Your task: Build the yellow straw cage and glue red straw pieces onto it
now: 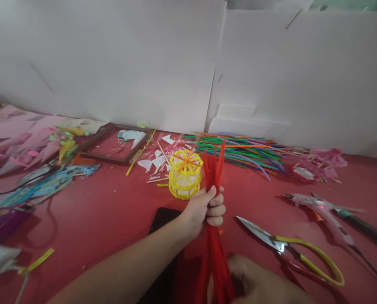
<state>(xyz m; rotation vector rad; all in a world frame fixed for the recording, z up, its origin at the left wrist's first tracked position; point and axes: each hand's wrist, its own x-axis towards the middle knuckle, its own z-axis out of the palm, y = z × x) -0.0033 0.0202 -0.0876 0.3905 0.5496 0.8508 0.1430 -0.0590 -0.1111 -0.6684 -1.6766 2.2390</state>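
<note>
My left hand [204,209] is closed around an upright bundle of red pipe cleaners [218,257], whose tips stand above the fist. At the bottom of the view, my right hand [258,278] is blurred by motion and curls around the lower part of the same bundle; its fingers are partly hidden. Just behind my left hand stands a small yellow drum-shaped frame [185,175] with orange spokes on top and a white inside. Scissors [289,249] with yellow and red handles lie to the right of the bundle. A black phone-like slab [163,217] is partly under my left forearm.
A pink glue gun [326,217] with a lit red light and a dark-handled tool [365,228] lie at right. Behind are loose coloured pipe cleaners [239,150], a brown frame [112,158] and white scraps [158,161]. A purple device [6,221] and cables are at left; white boards [112,59] close off the back.
</note>
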